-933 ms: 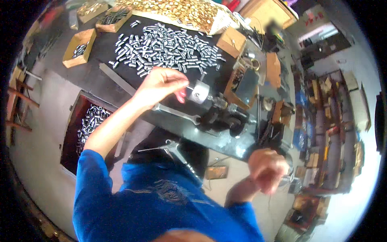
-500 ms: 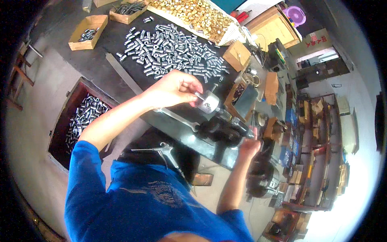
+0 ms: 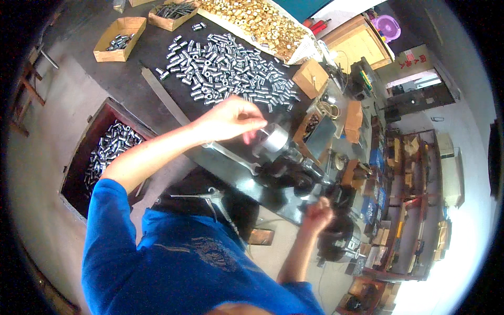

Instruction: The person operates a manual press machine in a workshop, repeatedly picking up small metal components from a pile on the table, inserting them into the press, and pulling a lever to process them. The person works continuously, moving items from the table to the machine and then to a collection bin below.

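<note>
My left hand (image 3: 237,122) reaches over the bench to the front of a round metal chuck (image 3: 274,138) on a small lathe-like machine (image 3: 294,176). Thumb and fingers are pinched together at the chuck's face; whatever they hold is too small or hidden to name. The chuck's outline is smeared, and its key-like bar no longer shows clearly. My right hand (image 3: 318,215) is by the machine's right end, near a dark motor-like housing (image 3: 336,239). Its fingers look curled but are blurred by motion. Beyond my left hand lies a heap of shiny metal sleeves (image 3: 231,71).
A wrench (image 3: 231,156) and a long flat metal bar (image 3: 165,97) lie on the bench. Below left stands a bin (image 3: 79,157) of metal sleeves. Brass nuts (image 3: 257,23) cover a sheet at the back. An air blow gun (image 3: 218,202) is near my waist. Shelves (image 3: 404,210) stand right.
My right hand has come away from the machine's right end, moving down and toward me. My left hand stays by the chuck, whose surface has become blurred.
</note>
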A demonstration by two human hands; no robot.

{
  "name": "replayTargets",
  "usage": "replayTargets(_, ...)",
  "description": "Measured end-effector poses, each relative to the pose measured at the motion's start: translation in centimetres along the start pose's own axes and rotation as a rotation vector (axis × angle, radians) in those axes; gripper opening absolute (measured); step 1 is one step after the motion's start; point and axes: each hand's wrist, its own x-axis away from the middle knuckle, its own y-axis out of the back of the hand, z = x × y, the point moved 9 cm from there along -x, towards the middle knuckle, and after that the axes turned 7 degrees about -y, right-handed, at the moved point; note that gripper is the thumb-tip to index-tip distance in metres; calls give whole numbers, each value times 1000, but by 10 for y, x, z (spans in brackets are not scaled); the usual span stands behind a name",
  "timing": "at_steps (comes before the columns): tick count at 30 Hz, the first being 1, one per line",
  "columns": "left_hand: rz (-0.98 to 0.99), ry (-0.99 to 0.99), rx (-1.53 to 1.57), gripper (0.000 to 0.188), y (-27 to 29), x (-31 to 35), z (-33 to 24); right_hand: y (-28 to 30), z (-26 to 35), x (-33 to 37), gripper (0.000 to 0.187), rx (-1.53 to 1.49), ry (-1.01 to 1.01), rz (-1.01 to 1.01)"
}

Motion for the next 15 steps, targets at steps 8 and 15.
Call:
replayTargets(8, -49, 146, -194, 38, -7, 8, 8, -64, 69, -64, 18, -10, 243, 15)
replayTargets(15, 40, -7, -271, 31, -19, -7, -3, 40, -11, -134, 18, 254, 147, -129)
